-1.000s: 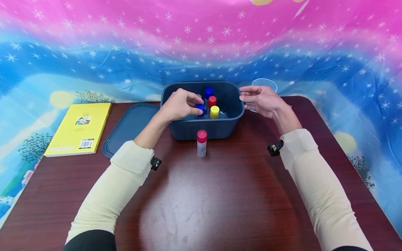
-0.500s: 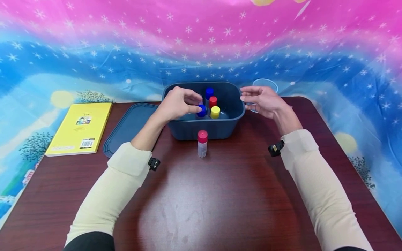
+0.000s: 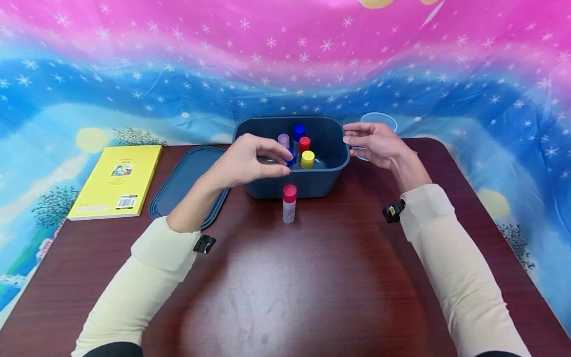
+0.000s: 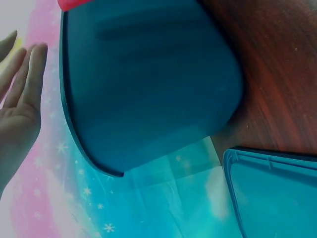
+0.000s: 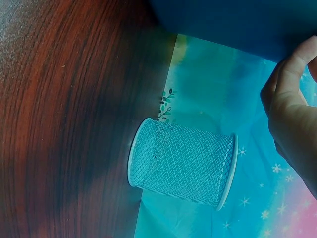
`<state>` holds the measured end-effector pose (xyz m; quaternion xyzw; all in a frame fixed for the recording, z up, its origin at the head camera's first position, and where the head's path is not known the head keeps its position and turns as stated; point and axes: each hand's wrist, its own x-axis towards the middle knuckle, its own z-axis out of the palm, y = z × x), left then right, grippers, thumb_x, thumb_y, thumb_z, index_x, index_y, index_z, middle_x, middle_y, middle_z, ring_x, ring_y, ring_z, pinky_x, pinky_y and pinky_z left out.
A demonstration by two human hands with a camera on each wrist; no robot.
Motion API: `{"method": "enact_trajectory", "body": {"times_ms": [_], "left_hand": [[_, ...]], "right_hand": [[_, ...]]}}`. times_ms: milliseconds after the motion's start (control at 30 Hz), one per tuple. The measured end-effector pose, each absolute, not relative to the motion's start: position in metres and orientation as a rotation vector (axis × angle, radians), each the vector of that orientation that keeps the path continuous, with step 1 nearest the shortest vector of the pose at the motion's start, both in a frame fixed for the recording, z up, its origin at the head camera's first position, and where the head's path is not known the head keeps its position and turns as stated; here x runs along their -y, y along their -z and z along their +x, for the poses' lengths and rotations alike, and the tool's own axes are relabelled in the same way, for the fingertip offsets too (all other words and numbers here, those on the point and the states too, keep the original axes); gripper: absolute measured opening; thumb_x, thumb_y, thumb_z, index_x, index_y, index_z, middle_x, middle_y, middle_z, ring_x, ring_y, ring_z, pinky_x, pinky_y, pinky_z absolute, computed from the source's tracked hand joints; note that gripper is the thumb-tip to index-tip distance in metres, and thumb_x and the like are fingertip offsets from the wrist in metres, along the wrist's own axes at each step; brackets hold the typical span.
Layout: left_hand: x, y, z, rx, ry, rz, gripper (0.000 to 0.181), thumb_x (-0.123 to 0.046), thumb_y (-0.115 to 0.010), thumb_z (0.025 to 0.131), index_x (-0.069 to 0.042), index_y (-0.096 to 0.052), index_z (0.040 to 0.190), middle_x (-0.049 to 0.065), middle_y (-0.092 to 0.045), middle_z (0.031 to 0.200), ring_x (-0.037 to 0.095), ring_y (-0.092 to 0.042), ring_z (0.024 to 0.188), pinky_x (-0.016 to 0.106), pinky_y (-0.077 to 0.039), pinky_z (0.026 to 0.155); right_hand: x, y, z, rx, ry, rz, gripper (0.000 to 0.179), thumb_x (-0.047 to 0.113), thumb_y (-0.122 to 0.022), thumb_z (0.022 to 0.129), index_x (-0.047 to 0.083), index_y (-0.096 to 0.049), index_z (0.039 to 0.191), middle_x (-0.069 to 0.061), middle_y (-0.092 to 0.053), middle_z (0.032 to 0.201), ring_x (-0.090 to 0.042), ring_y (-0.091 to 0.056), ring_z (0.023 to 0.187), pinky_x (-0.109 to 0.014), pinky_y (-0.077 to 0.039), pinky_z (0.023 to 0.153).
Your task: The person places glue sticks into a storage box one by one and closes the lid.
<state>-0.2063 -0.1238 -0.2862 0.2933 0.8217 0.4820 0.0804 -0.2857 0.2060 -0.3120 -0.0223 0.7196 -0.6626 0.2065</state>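
left hand (image 3: 249, 161): loose, nothing gripped, by the nearer blue-capped tube (image 3: 291, 159) | tube: in the bin (image 3: 314, 185), probably so it's corralled | right hand (image 3: 375, 144): relaxed at bin's side, I'm guessing to steady it

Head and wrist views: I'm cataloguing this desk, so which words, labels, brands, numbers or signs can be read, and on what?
None can be read.
Yellow book: printed lines and a barcode, too small to read.
Red-capped tube before the storage box: faint marking, too blurred to read.
Storage box and mesh pen holder: no lettering seen.
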Motion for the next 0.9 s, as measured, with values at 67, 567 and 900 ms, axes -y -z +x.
{"method": "enact_trajectory", "body": {"times_ms": [67, 567, 900], "left_hand": [[0.124, 0.288, -0.202, -2.411, -1.404, 0.923, 0.032, -0.013, -0.081, 0.089, -0.003, -0.074, 0.118, 0.008, -0.073, 0.113, 0.018, -0.069, 0.105, 0.035, -0.058, 0.089], [0.119, 0.317, -0.192, -2.386, -1.225, 0.929, 0.043, -0.015, -0.082, 0.088, 0.000, -0.070, 0.126, 0.007, -0.072, 0.118, 0.018, -0.070, 0.108, 0.031, -0.056, 0.091], [0.112, 0.327, -0.189, -2.410, -1.231, 0.899, 0.037, -0.006, -0.079, 0.089, 0.000, -0.071, 0.124, 0.008, -0.072, 0.113, 0.020, -0.069, 0.104, 0.032, -0.057, 0.090]], "right_hand": [[-0.206, 0.312, -0.285, -2.003, 1.846, -0.060, 0.057, 0.012, -0.059, 0.103, 0.001, -0.037, 0.155, -0.009, -0.048, 0.126, -0.014, -0.057, 0.104, -0.023, -0.055, 0.079], [-0.206, 0.312, -0.285, -2.014, 1.830, -0.050, 0.057, 0.012, -0.058, 0.103, 0.002, -0.038, 0.155, -0.008, -0.047, 0.126, -0.016, -0.054, 0.108, -0.024, -0.055, 0.081], [-0.206, 0.312, -0.286, -2.001, 1.851, -0.052, 0.057, 0.012, -0.060, 0.102, 0.001, -0.039, 0.154, -0.008, -0.049, 0.122, -0.015, -0.057, 0.103, -0.024, -0.055, 0.080]]}}
